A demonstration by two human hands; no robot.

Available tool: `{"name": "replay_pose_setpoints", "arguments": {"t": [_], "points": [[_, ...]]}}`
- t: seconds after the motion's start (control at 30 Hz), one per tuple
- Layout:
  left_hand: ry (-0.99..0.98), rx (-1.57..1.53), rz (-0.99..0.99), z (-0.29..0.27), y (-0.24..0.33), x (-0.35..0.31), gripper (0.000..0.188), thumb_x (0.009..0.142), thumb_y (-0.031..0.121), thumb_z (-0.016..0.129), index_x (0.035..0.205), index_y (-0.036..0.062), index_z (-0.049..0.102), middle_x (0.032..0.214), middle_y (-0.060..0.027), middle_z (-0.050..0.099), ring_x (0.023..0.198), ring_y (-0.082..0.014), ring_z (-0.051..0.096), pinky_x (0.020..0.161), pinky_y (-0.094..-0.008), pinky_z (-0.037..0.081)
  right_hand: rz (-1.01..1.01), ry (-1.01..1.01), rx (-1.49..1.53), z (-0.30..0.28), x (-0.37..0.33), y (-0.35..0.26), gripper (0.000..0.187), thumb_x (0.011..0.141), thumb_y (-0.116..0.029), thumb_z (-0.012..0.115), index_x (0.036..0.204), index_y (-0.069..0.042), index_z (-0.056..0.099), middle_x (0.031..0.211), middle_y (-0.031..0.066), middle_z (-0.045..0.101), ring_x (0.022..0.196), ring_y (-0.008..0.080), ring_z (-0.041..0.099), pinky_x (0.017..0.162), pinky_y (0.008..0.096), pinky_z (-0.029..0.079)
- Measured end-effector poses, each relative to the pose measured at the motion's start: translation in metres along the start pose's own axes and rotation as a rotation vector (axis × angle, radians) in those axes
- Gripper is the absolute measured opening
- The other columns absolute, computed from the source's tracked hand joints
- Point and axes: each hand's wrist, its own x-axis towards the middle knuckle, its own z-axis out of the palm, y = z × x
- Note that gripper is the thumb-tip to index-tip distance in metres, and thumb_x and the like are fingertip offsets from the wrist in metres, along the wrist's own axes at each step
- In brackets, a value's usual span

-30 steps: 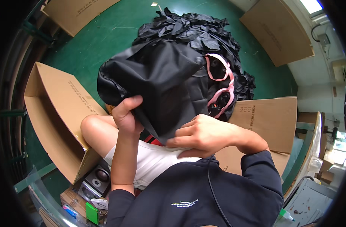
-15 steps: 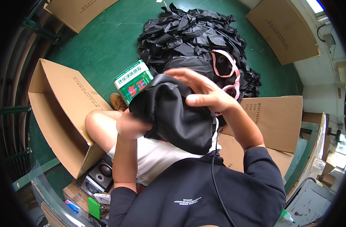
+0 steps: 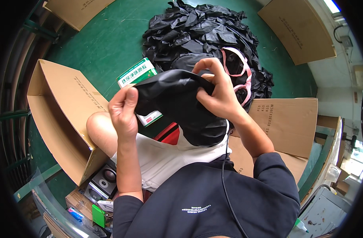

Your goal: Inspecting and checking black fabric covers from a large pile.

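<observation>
In front of the tin [image 3: 134, 73], the cloth [image 3: 173, 95] is now drawn out, edge seemingly accessible: left hand [image 3: 124, 113] pinches one end, right hand [image 3: 220, 90] the top.

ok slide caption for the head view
Left hand pinches black fabric, right hand on it, crumpled black heap on the green floor beyond.
</observation>
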Motion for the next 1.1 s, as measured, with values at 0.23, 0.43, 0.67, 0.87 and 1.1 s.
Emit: {"name": "replay_pose_setpoints", "arguments": {"t": [0.23, 0.43, 0.67, 0.87, 1.1], "points": [[-0.049, -0.068, 0.184, -0.004, 0.032, -0.014, 0.022, 0.099, 0.019, 0.055, 0.097, -0.0018, 0.063, 0.088, -0.0065, 0.066, 0.075, -0.01, 0.06, 0.07, -0.0223, 0.047, -0.168, -0.018, -0.318, -0.005, -0.001, 0.005, 0.05, 0.063, 0.012, 0.049, 0.111, -0.001, 0.048, 0.1, 0.0168, 0.053, 0.085, 0.0313, 0.058, 0.079, 0.0348, 0.048], [0.034, -0.204, 0.101, -0.002, 0.041, -0.02, 0.022, 0.099, 0.017, 0.056, 0.104, -0.003, 0.064, 0.093, -0.004, 0.065, 0.086, -0.0087, 0.058, 0.082, -0.0225, 0.044, -0.345, 0.251, -0.251, 0.012, -0.005, 0.006, 0.04, 0.075, 0.007, 0.06, 0.113, -0.002, 0.054, 0.093, 0.0159, 0.056, 0.079, 0.0309, 0.058, 0.077, 0.0328, 0.048], [-0.076, -0.086, 0.173, -0.021, 0.028, -0.014, 0.025, 0.101, 0.021, 0.051, 0.103, -0.0013, 0.062, 0.097, -0.01, 0.068, 0.088, -0.0151, 0.065, 0.082, -0.027, 0.049, -0.018, 0.097, 0.191, -0.007, -0.012, 0.002, 0.017, 0.098, -0.015, 0.058, 0.099, 0.002, 0.06, 0.081, -0.0018, 0.058, 0.078, 0.0034, 0.051, 0.07, 0.022, 0.043], [-0.223, -0.405, -0.092, -0.016, 0.013, -0.023, 0.032, 0.095, 0.025, 0.064, 0.107, -0.0041, 0.061, 0.098, -0.0089, 0.066, 0.087, -0.0117, 0.061, 0.081, -0.0255, 0.048, 0.368, -0.043, 1.044, -0.029, -0.02, -0.013, 0.021, 0.101, -0.024, 0.052, 0.095, -0.004, 0.056, 0.085, -0.0001, 0.06, 0.072, 0.0054, 0.058, 0.068, 0.0215, 0.049], [-0.921, -0.709, -0.218, -0.007, -0.007, -0.029, 0.039, 0.089, 0.031, 0.07, 0.091, -0.0066, 0.062, 0.089, -0.0117, 0.066, 0.077, -0.018, 0.063, 0.067, -0.0293, 0.048, -0.157, -0.876, 0.956, -0.077, -0.04, 0.026, 0.026, 0.076, -0.01, 0.081, 0.078, 0.004, 0.058, 0.066, 0.0096, 0.058, 0.06, 0.0186, 0.056, 0.06, 0.0287, 0.045]]}}
